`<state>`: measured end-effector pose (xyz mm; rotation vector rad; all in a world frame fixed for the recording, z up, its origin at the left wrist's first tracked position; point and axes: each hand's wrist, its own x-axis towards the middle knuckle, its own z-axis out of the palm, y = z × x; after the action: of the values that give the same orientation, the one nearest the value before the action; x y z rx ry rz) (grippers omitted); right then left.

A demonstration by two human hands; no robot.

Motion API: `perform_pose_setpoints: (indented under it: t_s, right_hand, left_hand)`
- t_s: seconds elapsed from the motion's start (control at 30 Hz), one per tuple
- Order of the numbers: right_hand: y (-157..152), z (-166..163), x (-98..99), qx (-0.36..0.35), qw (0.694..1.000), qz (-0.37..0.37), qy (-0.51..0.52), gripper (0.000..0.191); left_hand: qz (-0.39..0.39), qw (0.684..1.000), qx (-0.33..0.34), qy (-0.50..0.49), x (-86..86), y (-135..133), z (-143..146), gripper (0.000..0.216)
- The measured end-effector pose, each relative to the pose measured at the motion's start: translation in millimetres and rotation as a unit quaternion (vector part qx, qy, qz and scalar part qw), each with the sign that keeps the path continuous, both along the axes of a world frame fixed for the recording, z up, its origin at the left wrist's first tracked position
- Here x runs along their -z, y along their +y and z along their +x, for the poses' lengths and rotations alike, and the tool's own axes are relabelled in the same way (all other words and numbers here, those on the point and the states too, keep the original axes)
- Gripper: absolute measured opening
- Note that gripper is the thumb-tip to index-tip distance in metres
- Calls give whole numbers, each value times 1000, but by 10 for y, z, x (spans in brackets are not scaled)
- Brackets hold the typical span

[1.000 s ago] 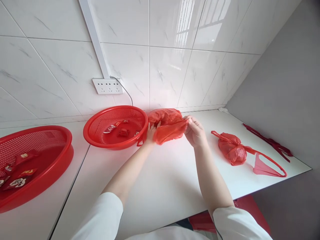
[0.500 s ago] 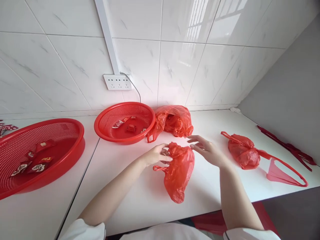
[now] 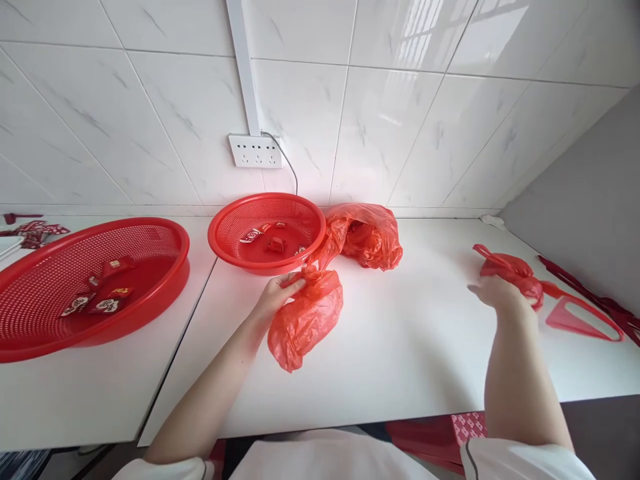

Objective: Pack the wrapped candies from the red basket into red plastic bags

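My left hand is closed on the gathered top of a thin red plastic bag, thumb towards me. The bag's crumpled body hangs down over the white table. Far to the right, my right hand lies over a second red plastic bag, which is bunched up with a long loop handle. Its thumb sticks out to the left, apart from the bag. The other fingers are mostly hidden behind the hand, and no firm grip shows.
A red mesh basket with several small wrapped packets stands near the wall. Beside it lies a larger heap of red plastic bags. A bigger red basket with packets is at left. Dark red straps lie at far right.
My left hand has taken hold of the bag and moved it left and a little up. My right hand has left that bag and swung right to the second bag. The view has shifted slightly.
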<state>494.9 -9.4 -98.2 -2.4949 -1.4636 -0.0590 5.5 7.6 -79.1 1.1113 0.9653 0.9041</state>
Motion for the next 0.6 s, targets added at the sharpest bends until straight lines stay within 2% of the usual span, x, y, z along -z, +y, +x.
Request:
perform_pose_setpoints:
  t_s: [0.03, 0.07, 0.1, 0.13, 0.2, 0.23, 0.27, 0.3, 0.33, 0.43, 0.5, 0.6]
  right_hand:
    - [17, -196, -74, -2, 1000, -14, 6, 37]
    - [12, -448, -159, -47, 998, -22, 29, 37]
    - [-18, -748, -251, -144, 988, 4, 57, 38]
    - [-69, -1081, -344, -258, 961, 34, 92, 38]
    - [-214, -1765, -504, -470, 868, 89, 133, 37]
    - [-292, -2079, -555, -570, 805, 110, 122, 39]
    - [-363, -2352, -580, -643, 751, 119, 91, 47]
    - [-417, -2575, -577, -681, 719, 128, 56, 53]
    - [-451, -2741, -552, -698, 702, 139, 30, 51]
    - [-426, -2913, -416, -684, 711, 166, 8, 38]
    - [-350, -2818, -361, -648, 737, 185, 50, 28]
    - [-258, -2552, -366, -555, 795, 204, 137, 12]
  left_hand:
    - [-1, 999, -36, -1, 12, 4, 24, 40]
    - [16, 997, -79, 13, 27, 10, 51, 36]
    - [43, 991, -118, 36, 42, 14, 79, 34]
    - [76, 984, -148, 61, 51, 13, 106, 38]
    - [128, 972, -176, 92, 47, -8, 152, 48]
    - [139, 969, -179, 95, 31, -28, 167, 51]
    - [142, 969, -181, 95, 7, -52, 174, 52]
    - [143, 969, -180, 94, -21, -80, 170, 53]
    - [146, 968, -179, 93, -50, -107, 155, 53]
    - [165, 962, -199, 81, -122, -169, 15, 54]
    - [162, 956, -234, 65, -143, -186, -161, 52]
    - [126, 947, -294, 39, -142, -187, -495, 50]
